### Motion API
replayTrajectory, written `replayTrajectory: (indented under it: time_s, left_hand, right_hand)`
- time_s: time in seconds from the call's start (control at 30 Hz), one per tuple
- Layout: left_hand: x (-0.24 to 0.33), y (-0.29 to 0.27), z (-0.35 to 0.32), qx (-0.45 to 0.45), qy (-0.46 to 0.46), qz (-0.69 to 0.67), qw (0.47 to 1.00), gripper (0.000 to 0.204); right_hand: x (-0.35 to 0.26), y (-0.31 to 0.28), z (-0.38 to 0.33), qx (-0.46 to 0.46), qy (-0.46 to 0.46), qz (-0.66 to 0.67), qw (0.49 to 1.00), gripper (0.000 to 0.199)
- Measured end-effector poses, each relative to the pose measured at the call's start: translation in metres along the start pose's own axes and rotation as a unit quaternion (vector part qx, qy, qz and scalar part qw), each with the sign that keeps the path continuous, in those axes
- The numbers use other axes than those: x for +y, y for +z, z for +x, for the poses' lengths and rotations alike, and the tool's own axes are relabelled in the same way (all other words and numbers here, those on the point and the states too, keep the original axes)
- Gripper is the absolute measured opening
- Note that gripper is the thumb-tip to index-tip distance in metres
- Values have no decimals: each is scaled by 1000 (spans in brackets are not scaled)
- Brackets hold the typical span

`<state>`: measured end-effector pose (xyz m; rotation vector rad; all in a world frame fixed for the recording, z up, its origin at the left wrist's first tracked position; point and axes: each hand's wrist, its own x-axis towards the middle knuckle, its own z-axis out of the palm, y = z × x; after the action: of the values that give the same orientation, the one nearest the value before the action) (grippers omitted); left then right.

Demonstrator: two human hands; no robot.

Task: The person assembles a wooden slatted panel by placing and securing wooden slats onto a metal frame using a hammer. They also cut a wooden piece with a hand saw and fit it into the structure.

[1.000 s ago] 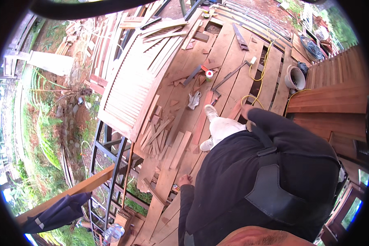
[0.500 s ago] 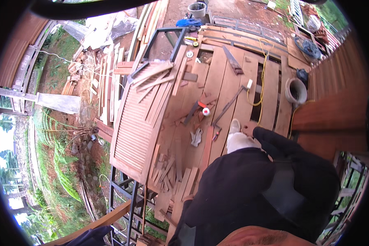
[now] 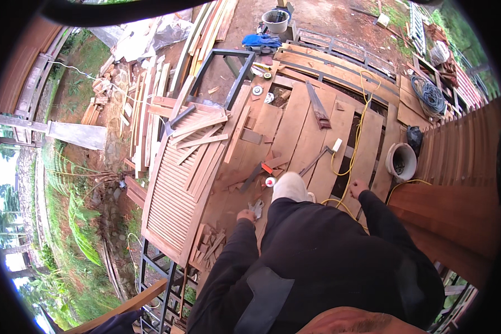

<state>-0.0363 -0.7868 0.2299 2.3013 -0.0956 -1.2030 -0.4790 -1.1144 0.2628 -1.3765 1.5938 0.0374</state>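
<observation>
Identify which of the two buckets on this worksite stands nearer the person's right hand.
The white bucket beside the right hand, by the yellow cable; the grey bucket stands far off at the top.

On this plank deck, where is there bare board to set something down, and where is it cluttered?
Bare boards lie between the hand saw and the louvered shutter, and right of the yellow cord up to the white bucket. Crowded: offcuts near the left hand, and small tools around the white shoe. The right hand hangs beside the cord.

Probably an outdoor carpentry site: plank deck (image 3: 295, 128), handsaw (image 3: 317, 108), stacked timber (image 3: 150, 106).
</observation>
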Motion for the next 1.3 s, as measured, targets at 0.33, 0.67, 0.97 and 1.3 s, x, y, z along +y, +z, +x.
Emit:
replayTrajectory:
  time_s: [0.33, 0.67, 0.97, 1.3]
  left_hand:
    - [97, 51, 111, -150, -48, 75, 985, 22]
    - [386, 18, 232, -57, 27, -195, 979, 26]
    - [354, 26, 230, 84, -94, -301, 945, 25]
    - [296, 171, 187, 33, -56, 242, 968, 22]
  right_hand:
    - [-4, -18, 84, -79, 54, -283, 954, 39]
    - [-231, -106, 289, -21, 38, 137, 990, 25]
    - [-375, -84, 417, -137, -159, -284, 935, 34]
    - [-604, -140, 592, -182, -106, -331, 920, 22]
